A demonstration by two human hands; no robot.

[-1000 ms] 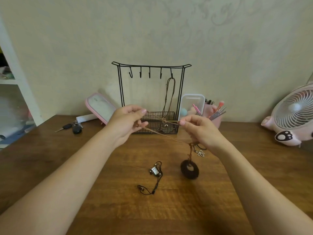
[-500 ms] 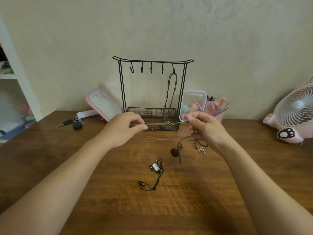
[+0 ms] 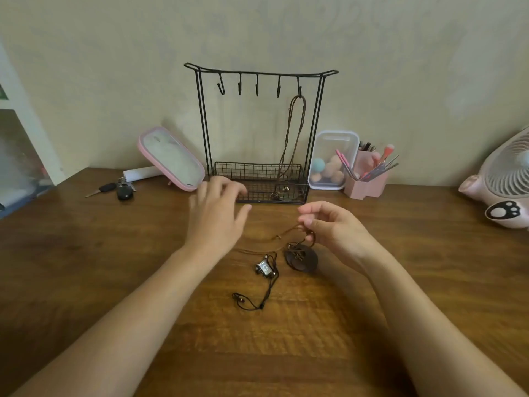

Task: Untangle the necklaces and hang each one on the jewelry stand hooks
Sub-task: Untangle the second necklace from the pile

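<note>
Head view: the right grip (image 3: 332, 229) is closed on the brown necklace (image 3: 301, 259), thumb and forefinger pinching its cord in front of the right end of the jewelry stand (image 3: 260, 73). The cord loops left from the pinch. The necklace's round dark pendant sits just below that grip, down at the tabletop (image 3: 286, 353); whether it rests flat I cannot tell.

The left grip (image 3: 217, 216) is open, its fingers spread and blurred, holding nothing. It hovers just in front of the stand's wire basket, apart from the brown cord that trails toward it.

A black necklace (image 3: 264, 267) with a small silver pendant lies loose on the tabletop further in front of the stand, just left of the dark pendant and touched by neither grip.

A third necklace (image 3: 297, 130) hangs from the stand's rightmost hook, its lower end in the basket.

Left of the stand lean a pink mirror (image 3: 171, 159) and lie keys (image 3: 118, 190). To its right stand a clear box (image 3: 333, 156), a pink holder (image 3: 367, 186) and a fan (image 3: 506, 184).
</note>
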